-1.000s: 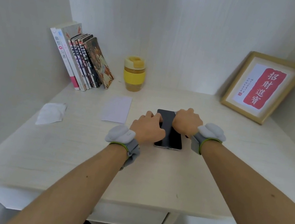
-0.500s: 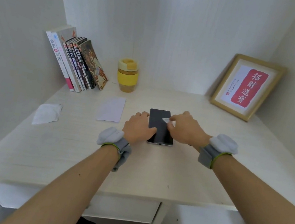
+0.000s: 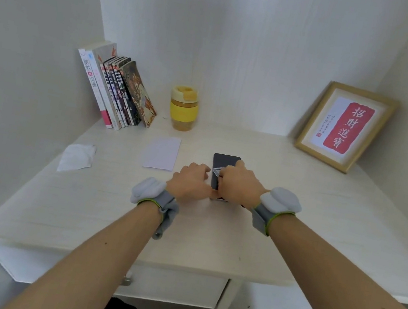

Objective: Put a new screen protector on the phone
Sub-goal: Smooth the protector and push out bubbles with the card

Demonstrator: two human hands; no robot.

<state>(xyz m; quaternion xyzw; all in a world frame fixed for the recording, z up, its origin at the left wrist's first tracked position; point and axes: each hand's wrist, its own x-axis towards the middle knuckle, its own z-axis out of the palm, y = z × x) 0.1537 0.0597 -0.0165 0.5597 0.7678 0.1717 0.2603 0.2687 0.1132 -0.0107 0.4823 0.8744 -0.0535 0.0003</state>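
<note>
The pale wooden table (image 3: 210,236) carries a dark rectangular phone (image 3: 226,161) lying flat near its middle, long axis running away from the person. The left hand (image 3: 188,182) rests against the phone's left edge, fingers fairly straight. The right hand (image 3: 239,184), directly over the phone, pinches a small greyish film tab (image 3: 216,172) above the glass.

— How do our arms lie?
— Both reach forward, bare, a grey band on each wrist.
— And our hands?
— Our left hand (image 3: 190,184) lies knuckles up, fingers curled under; our right hand (image 3: 239,184) sits just beside it, fingers bent in a pinch.
</note>
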